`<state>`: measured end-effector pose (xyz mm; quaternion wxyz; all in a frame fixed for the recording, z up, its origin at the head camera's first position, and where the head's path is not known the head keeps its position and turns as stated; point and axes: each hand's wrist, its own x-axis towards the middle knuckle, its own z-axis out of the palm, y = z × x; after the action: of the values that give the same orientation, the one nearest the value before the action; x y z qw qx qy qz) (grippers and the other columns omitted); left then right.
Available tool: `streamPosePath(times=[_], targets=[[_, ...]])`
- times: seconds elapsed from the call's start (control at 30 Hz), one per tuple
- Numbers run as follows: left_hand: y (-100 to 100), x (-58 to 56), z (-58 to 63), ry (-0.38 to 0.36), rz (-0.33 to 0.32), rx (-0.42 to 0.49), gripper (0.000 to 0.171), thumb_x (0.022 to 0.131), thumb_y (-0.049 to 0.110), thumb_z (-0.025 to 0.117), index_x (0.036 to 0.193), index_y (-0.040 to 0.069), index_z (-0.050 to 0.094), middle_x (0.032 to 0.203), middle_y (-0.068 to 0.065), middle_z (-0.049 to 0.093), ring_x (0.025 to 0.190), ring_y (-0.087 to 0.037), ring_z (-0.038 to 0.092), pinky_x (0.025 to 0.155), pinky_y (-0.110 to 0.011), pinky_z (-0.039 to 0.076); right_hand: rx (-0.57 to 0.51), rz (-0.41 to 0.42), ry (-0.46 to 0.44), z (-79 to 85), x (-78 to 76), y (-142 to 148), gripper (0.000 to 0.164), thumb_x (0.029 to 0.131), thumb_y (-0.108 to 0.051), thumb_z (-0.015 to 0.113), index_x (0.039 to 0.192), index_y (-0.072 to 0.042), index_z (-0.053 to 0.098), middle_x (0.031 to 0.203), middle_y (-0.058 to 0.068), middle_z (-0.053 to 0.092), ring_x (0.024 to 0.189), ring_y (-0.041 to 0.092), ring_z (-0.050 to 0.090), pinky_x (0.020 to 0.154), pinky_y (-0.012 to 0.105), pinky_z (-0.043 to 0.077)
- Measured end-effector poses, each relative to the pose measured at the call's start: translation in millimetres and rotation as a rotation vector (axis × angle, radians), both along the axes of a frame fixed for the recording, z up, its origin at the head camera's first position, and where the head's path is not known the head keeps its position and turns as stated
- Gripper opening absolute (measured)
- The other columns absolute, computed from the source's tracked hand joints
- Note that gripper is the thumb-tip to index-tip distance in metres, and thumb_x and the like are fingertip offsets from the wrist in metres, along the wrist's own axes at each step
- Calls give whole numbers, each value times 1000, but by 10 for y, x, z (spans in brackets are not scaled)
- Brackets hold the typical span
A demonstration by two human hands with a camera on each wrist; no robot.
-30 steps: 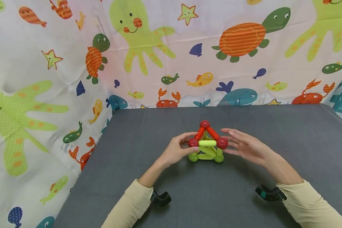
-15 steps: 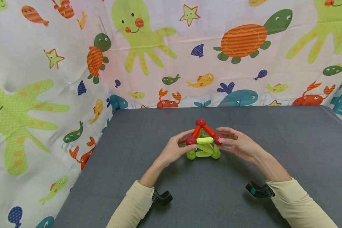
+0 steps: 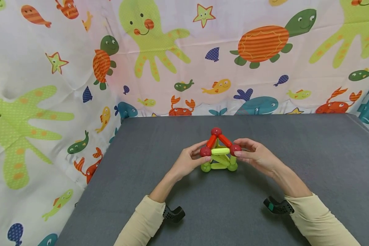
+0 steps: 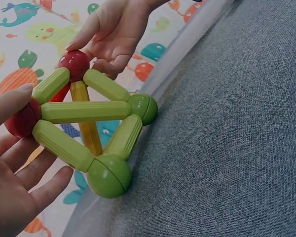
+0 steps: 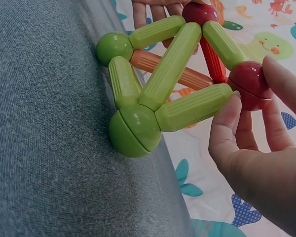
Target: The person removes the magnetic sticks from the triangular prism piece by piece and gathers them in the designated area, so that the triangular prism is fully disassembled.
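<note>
A frame of ball-and-rod building toys stands on the grey table between my hands. My left hand (image 3: 186,162) pinches its left red ball (image 3: 205,151), thumb in front. On the opposite side, my right hand (image 3: 259,158) grips the right red ball (image 3: 235,149) between thumb and fingers. A lime-green rod (image 3: 220,151) joins these two balls, and red rods rise from them to a top red ball (image 3: 216,132). Green balls (image 4: 109,176) form the lower front corners, with a diagonal green rod (image 5: 170,66) across that face. Behind it, an orange rod (image 5: 172,69) shows in the right wrist view.
The grey cloth-covered table (image 3: 221,205) spreads around the frame. A white curtain (image 3: 172,95) printed with sea animals hangs along the back and left edges. Each wrist wears a black camera band, the left band (image 3: 173,214) and the right band (image 3: 278,205).
My right hand has moved left from beside the frame and taken hold of the right red ball. The frame has shifted slightly left; my left hand keeps its hold on the left red ball.
</note>
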<state>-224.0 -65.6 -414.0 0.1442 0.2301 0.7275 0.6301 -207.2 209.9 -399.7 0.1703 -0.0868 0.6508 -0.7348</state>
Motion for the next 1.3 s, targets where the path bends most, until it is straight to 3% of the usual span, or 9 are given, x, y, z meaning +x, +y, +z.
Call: streamPosePath(times=[0.23,0.4,0.63,0.73,1.03,1.3], targets=[[4,8,7,-8,4,-15,58,91,12,67,144,15,44,128,-10,58,112,-18,58,88,-31,49,29,-7,23,-2,1,8,23,94,-8,61,116,-14,58,118,10,45,101,20,54,87,30,48],[20,26,39,0,11,-40,58,92,9,65,145,10,42,133,-14,54,115,-22,56,89,-31,48,16,-7,26,2,10,10,27,94,-9,60,120,-13,55,120,9,44,103,20,52,88,31,46],[33,189,294,34,11,-54,55,93,7,62,143,2,41,130,-18,55,114,-25,57,90,-32,48,5,3,48,-22,3,31,24,96,-8,57,118,-19,55,118,7,48,102,19,51,87,31,46],[39,209,310,48,24,-57,54,93,7,62,143,1,42,131,-18,54,115,-27,56,90,-33,47,24,-1,67,-39,-6,39,24,96,-8,57,117,-20,54,118,8,49,101,20,50,86,32,45],[56,223,304,73,56,-75,53,92,7,64,141,1,44,130,-18,56,114,-28,57,90,-33,48,209,-35,217,-67,-17,11,45,87,-11,71,125,-1,50,120,15,50,102,27,54,83,29,50],[51,204,296,66,44,-79,54,92,8,64,142,2,43,131,-17,55,115,-26,56,91,-32,47,223,-4,263,-72,-23,35,42,89,-9,68,126,1,50,116,16,53,100,28,54,82,29,49]])
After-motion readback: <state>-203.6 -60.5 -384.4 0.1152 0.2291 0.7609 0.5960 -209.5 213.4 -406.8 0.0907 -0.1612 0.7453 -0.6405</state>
